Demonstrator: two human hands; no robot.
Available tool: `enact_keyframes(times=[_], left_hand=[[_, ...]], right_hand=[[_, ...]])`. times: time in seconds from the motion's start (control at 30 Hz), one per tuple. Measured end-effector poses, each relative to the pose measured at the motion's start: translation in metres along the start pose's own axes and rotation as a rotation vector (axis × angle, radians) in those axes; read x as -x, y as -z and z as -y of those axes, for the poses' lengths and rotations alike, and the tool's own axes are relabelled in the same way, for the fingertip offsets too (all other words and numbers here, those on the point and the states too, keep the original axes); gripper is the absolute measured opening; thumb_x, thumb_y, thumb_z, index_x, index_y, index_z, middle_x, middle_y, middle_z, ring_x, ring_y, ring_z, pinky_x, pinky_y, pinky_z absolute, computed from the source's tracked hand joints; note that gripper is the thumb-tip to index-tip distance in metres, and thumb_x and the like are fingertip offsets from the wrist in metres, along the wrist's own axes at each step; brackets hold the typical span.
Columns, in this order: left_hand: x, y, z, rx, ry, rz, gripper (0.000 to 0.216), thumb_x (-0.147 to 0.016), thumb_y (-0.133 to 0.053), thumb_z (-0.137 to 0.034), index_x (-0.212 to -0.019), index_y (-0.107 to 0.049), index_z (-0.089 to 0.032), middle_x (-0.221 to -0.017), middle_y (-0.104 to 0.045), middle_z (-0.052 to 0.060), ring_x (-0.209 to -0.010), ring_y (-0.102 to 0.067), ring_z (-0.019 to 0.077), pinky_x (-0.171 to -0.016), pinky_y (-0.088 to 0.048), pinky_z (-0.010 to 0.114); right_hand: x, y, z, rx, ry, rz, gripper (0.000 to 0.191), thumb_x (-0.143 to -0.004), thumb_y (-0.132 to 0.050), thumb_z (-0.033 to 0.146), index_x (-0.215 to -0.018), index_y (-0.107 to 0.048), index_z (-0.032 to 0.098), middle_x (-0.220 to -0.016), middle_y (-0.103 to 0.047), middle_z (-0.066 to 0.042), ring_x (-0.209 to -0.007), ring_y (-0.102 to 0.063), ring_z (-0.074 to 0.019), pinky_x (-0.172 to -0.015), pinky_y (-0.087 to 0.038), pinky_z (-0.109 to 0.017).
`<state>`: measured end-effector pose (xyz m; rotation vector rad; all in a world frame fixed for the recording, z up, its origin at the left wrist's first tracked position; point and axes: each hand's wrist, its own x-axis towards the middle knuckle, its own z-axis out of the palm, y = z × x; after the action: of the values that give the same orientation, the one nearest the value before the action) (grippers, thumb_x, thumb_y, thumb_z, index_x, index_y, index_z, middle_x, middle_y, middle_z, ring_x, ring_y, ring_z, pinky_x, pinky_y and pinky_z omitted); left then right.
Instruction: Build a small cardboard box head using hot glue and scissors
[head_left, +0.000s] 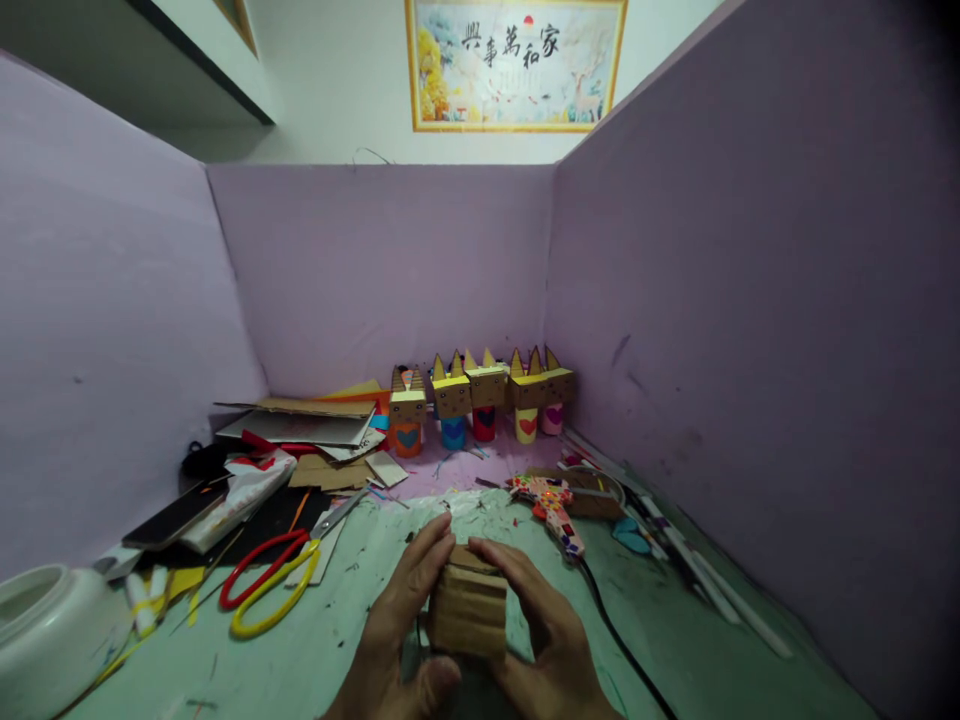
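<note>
The left hand point(397, 620) and right hand point(544, 630) are curling their fingers round a small brown corrugated-cardboard block point(469, 605) low over the green table point(675, 640). It's seemingly lacking ears and tube, unlike the five finished cardboard-headed figures point(480, 395) behind.

Cardboard everywhere, matt and brown, boxed in by dull lilac walls!

Low centre, the cardboard block point(466, 610) showed rough, ribbed corrugated edges and a matt brown face, gripped between the left hand point(397, 640) and the right hand point(544, 640). To its left, the scissors point(270, 585) had glossy red and yellow plastic loops and bare grey metal blades. In the lower left corner the white jar point(52, 625) looked smooth and shiny. Further up the left side, the dark phone point(172, 515) gleamed glossy. The green table top point(675, 640) was matt and scuffed. At mid-frame the figures point(480, 395) had matt cardboard heads on coloured paper bodies. The partition walls point(750, 300) were flat matt lilac, smudged at right.
</note>
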<state>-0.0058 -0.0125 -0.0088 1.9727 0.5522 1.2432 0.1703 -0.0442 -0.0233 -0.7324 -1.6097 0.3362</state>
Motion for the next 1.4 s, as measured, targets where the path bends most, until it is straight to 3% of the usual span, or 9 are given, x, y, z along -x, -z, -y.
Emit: enact_keyframes(times=[0.2, 0.5, 0.73, 0.9, 1.07, 1.23, 1.4], left_hand=[[0.001, -0.004, 0.000, 0.106, 0.167, -0.045, 0.051, -0.082, -0.059, -0.049, -0.130, -0.055, -0.031, -0.145, -0.046, 0.003, -0.137, -0.034, 0.0312, -0.114, -0.028, 0.043], [0.001, -0.009, 0.000, 0.095, 0.284, -0.109, 0.056, -0.079, -0.062, -0.048, -0.129, -0.056, -0.024, -0.139, -0.053, 0.006, -0.129, -0.046, 0.0318, -0.107, -0.040, 0.039], [-0.001, -0.006, 0.001, 0.019, 0.285, -0.067, 0.056, -0.081, -0.059, -0.046, -0.132, -0.054, -0.022, -0.139, -0.053, 0.007, -0.126, -0.049, 0.0305, -0.108, -0.037, 0.040], [-0.001, -0.006, 0.007, -0.018, 0.286, -0.035, 0.055, -0.083, -0.057, -0.046, -0.134, -0.051, -0.024, -0.140, -0.051, 0.006, -0.129, -0.045, 0.0289, -0.110, -0.034, 0.040], [-0.003, -0.007, 0.006, 0.016, 0.289, 0.010, 0.066, -0.086, -0.050, -0.051, -0.142, -0.038, -0.020, -0.145, -0.046, 0.009, -0.132, -0.042, 0.0297, -0.113, -0.028, 0.042], [-0.007, -0.003, 0.002, -0.021, 0.281, 0.108, 0.082, -0.077, -0.062, -0.051, -0.146, -0.030, -0.018, -0.151, -0.035, 0.011, -0.137, -0.033, 0.0333, -0.115, -0.022, 0.046], [-0.010, -0.001, -0.006, -0.013, 0.347, 0.102, 0.078, -0.076, -0.065, -0.037, -0.144, -0.033, -0.016, -0.151, -0.032, 0.015, -0.136, -0.035, 0.0336, -0.108, -0.035, 0.046]], right_hand=[[0.000, 0.000, 0.000, 0.070, 0.040, -0.011, 0.063, -0.077, -0.061, 0.016, -0.136, -0.044, 0.029, -0.124, -0.060, -0.005, -0.114, -0.057, -0.0231, -0.097, -0.049, -0.034], [-0.002, -0.001, 0.002, 0.129, 0.100, -0.013, 0.061, -0.077, -0.063, 0.022, -0.134, -0.045, 0.027, -0.119, -0.064, -0.006, -0.109, -0.059, -0.0226, -0.093, -0.051, -0.033], [0.006, -0.003, -0.004, 0.175, 0.117, -0.087, 0.080, -0.078, -0.063, 0.015, -0.147, -0.023, 0.027, -0.130, -0.060, -0.009, -0.116, -0.059, -0.0225, -0.097, -0.050, -0.035], [0.002, 0.002, -0.004, 0.203, 0.187, -0.041, 0.061, -0.079, -0.067, 0.019, -0.135, -0.047, 0.031, -0.134, -0.056, -0.010, -0.118, -0.059, -0.0246, -0.094, -0.053, -0.036], [0.003, 0.001, -0.005, 0.150, 0.066, -0.066, 0.059, -0.075, -0.072, 0.019, -0.130, -0.055, 0.031, -0.130, -0.060, -0.011, -0.115, -0.061, -0.0258, -0.092, -0.054, -0.038], [0.002, 0.002, -0.006, 0.066, -0.053, -0.130, 0.056, -0.070, -0.075, 0.015, -0.123, -0.062, 0.030, -0.124, -0.065, -0.009, -0.113, -0.062, -0.0260, -0.094, -0.053, -0.039], [0.002, 0.003, -0.006, 0.042, -0.128, -0.119, 0.052, -0.071, -0.073, 0.015, -0.119, -0.065, 0.030, -0.123, -0.066, -0.009, -0.114, -0.062, -0.0266, -0.095, -0.052, -0.041]])
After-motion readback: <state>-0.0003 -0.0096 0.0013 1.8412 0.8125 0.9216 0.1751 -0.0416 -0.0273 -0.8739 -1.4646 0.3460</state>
